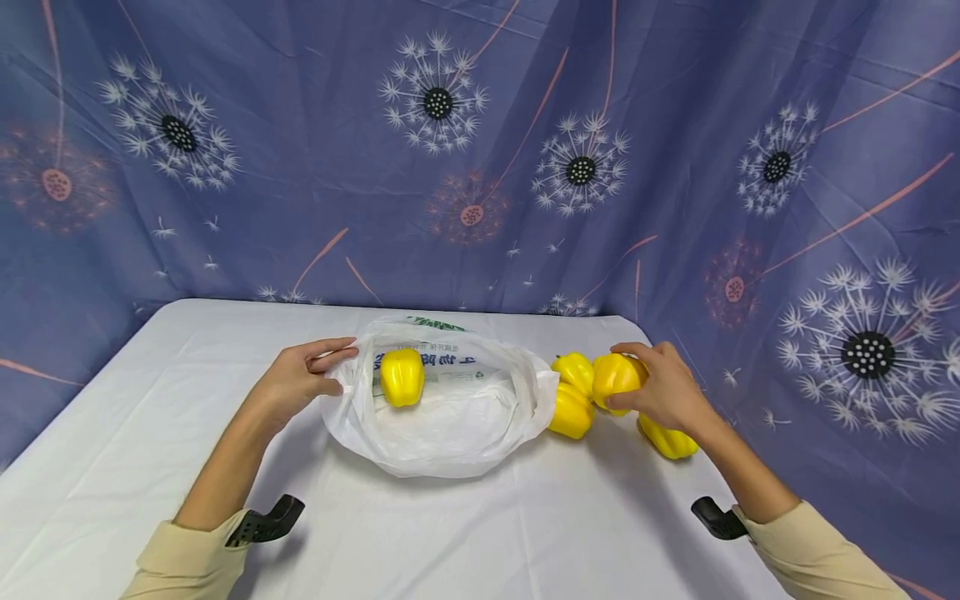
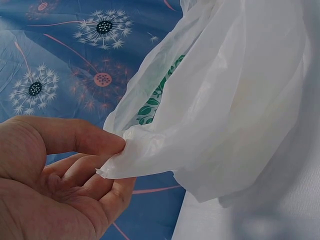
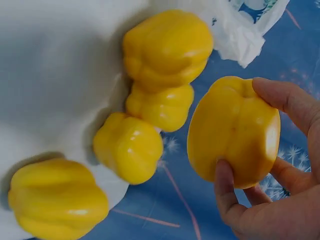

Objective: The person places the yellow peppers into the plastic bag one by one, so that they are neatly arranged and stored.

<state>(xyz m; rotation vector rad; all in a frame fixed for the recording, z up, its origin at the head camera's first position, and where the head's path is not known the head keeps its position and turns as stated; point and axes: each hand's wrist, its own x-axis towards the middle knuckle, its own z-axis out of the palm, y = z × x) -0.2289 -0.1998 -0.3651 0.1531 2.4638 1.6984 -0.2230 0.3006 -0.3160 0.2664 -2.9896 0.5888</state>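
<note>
A white plastic bag (image 1: 465, 454) lies on the table with its mouth spread wide. Inside, toward its left side, is one yellow bell pepper (image 1: 402, 377). At the bag's left rim my left hand (image 1: 303, 379) pinches the film; the left wrist view shows the edge of the bag (image 2: 150, 155) between thumb and fingers. My right hand (image 1: 663, 387), right of the bag, grips another yellow bell pepper (image 3: 234, 132) between thumb and fingers, lifted above the table in the right wrist view. Below it are several more peppers, including one (image 3: 167, 47) beside the bag.
A white cloth covers the table (image 1: 420, 533). One yellow pepper (image 1: 667, 437) lies apart near the table's right edge, and two others (image 1: 570, 410) sit against the bag's right side. Behind hangs a blue curtain (image 1: 315, 167) with dandelion prints.
</note>
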